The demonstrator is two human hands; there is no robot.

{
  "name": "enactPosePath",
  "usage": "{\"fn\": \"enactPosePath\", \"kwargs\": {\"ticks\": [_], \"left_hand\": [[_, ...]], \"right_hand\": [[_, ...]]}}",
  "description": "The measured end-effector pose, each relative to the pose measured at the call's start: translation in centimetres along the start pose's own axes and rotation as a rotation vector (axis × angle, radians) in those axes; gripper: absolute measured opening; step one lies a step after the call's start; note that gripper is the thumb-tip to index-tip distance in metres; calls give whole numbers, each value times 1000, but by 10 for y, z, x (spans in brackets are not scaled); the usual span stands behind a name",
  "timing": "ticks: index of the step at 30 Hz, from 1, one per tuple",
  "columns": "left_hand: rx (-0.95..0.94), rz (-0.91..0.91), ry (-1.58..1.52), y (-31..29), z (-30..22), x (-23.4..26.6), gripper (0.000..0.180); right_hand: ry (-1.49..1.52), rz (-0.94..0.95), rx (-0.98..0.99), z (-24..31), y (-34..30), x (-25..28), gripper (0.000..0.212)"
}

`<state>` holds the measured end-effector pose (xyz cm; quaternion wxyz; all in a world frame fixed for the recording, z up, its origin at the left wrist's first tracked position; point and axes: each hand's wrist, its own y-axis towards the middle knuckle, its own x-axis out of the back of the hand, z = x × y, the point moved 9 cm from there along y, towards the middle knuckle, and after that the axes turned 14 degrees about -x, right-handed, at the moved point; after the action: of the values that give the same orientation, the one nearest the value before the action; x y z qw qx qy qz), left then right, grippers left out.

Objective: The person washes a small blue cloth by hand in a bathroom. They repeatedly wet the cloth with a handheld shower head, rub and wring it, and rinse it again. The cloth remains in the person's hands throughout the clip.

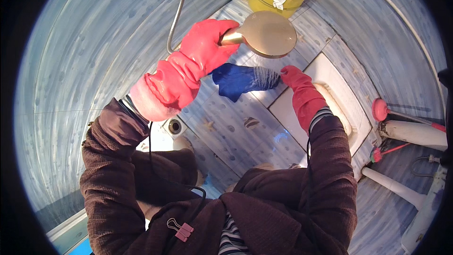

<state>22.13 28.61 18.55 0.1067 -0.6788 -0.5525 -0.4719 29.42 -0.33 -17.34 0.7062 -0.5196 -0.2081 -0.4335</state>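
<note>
Both hands wear red rubber gloves. My left hand (207,45) is wrapped round the handle of a gold-coloured shower head (270,34), whose broad round back shows. Water (265,74) falls from it in thin streams onto the right end of a blue cloth (238,81). My right hand (297,81) is closed at that wet end and appears to grip the cloth's edge; the fingertips are partly hidden. The cloth spreads out to the left of that hand, above the tiled floor.
A yellow bucket (269,1) with white bags stands at the back. A white squat toilet (343,97) is set in the floor at right. Beyond it are a red plunger (380,109), a small brush (376,154) and white pipes (394,186). A floor drain (175,126) lies near left.
</note>
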Motion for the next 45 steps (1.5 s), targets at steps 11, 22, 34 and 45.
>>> {"fn": "enactPosePath", "kwargs": {"ticks": [11, 22, 34, 45], "left_hand": [[38, -133, 167, -22, -17, 30, 31], [87, -175, 36, -36, 22, 39, 31], [28, -119, 145, -56, 28, 54, 39], [184, -192, -53, -60, 44, 54, 34]], "right_hand": [[12, -74, -45, -7, -27, -1, 46], [114, -111, -300, 31, -26, 3, 81], [79, -340, -216, 58, -42, -34, 31], [186, -69, -206, -12, 2, 19, 38]]}}
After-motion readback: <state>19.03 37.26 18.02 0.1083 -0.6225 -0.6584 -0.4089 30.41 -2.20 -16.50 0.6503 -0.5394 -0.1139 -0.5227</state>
